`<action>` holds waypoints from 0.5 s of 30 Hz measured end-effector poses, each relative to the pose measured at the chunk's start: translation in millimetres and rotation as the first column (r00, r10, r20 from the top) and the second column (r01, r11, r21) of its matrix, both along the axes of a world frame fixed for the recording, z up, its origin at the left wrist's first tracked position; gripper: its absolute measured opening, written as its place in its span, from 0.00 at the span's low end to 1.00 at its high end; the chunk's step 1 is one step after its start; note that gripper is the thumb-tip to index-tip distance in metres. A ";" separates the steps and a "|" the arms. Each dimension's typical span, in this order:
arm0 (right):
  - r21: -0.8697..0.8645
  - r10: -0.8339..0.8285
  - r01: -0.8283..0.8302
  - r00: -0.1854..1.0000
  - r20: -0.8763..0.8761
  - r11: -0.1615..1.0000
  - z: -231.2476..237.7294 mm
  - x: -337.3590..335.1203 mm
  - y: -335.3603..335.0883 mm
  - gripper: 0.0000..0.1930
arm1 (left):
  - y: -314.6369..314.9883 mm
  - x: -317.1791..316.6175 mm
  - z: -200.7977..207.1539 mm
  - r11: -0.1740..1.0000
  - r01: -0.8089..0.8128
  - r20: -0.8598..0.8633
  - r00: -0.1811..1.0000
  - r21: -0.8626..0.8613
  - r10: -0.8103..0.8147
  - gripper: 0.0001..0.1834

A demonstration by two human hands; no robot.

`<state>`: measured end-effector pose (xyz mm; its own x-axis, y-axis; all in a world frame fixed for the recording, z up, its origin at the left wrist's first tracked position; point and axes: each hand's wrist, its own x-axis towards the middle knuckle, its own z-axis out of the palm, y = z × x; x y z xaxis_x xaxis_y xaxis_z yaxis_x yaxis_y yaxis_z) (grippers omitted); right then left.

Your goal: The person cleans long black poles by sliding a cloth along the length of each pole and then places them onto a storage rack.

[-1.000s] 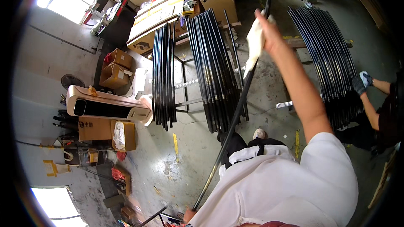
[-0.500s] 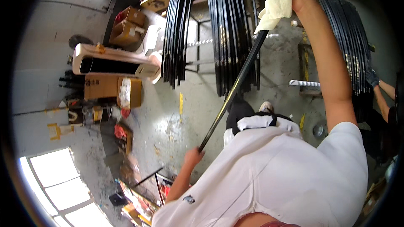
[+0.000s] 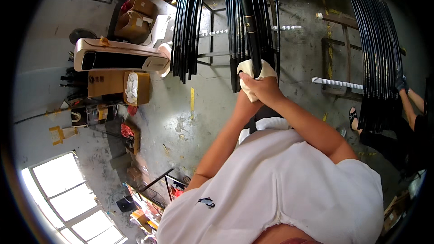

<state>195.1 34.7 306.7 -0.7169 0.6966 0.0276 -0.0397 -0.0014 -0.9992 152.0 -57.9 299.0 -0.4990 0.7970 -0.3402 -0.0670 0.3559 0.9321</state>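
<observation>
Both my hands are together in front of me, at the near end of a long black rod (image 3: 251,27) with thin gold bands. The rod runs away from me toward the top of the view. A cream cloth (image 3: 268,69) is wrapped around it, and my right hand (image 3: 266,88) is closed over the cloth, thumb on top. My left hand (image 3: 248,101) sits just beneath and left of the right one, closed at the rod's end. Its fingers are mostly hidden by the cloth and the right hand.
Rows of black rods (image 3: 186,31) lie across a metal rack (image 3: 211,36) ahead. More rods (image 3: 377,58) rest on a stand at right, where a co-worker's gloved hand (image 3: 400,83) touches them. Cardboard boxes (image 3: 135,23) and a pale pink appliance (image 3: 122,56) stand at left.
My right hand has come down with the cloth from the upper right to meet the left. My left hand has moved up and right. The rod has swung from slanting across me to pointing away.
</observation>
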 end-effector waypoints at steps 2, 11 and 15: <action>-0.123 0.076 -0.063 0.991 0.111 0.990 -1.5 2.8 5.7 0.11 | -3.7 -6.6 1.2 0.983 0.179 -0.016 0.984 0.029 -0.178 0.24; 0.083 0.207 -0.218 0.970 0.128 0.972 -45.1 12.2 -20.6 0.14 | 2.2 -24.8 23.1 0.973 -0.066 0.063 0.997 0.220 0.053 0.20; -0.167 0.476 -0.446 0.810 0.344 0.879 -67.0 23.6 -34.3 0.16 | 8.9 -44.6 22.2 0.942 -0.232 0.063 0.973 0.242 0.224 0.11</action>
<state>218.6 0.4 239.7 -0.9016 0.2710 -0.3371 0.3497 -0.0021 -0.9369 107.4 -49.0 321.2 -0.6689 0.7242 -0.1680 -0.1525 0.0876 0.9844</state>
